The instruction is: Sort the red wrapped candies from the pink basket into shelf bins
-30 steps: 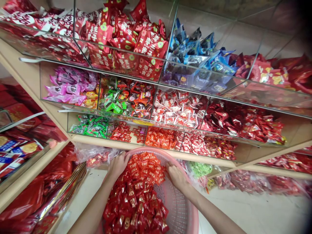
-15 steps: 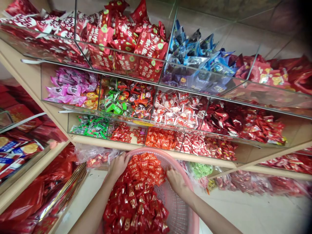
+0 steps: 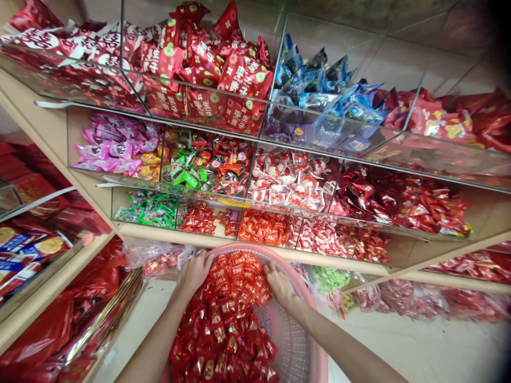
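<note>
A pink plastic basket (image 3: 293,348) stands in front of me, partly filled with wrapped candies. Deep red, gold-printed candies (image 3: 221,335) fill its near and left part, and orange-red candies (image 3: 237,276) lie toward the far rim. My left hand (image 3: 194,272) is closed over the basket's far left rim. Inside on the right, my right hand (image 3: 279,284) has its fingers bent together at the edge of the orange-red candies; its fingertips touch them, and what lies between them is mostly hidden.
Beyond the basket rises a tiered shelf with clear dividers. It holds red packets (image 3: 207,69), blue packets (image 3: 331,90), purple candies (image 3: 115,141), green candies (image 3: 149,207) and orange-red candies (image 3: 263,227). Bagged goods (image 3: 423,300) lie beneath it. Another shelf (image 3: 51,284) stands left.
My right hand has moved slightly left and up, onto the edge of the orange-red candies. My left hand stays on the rim.
</note>
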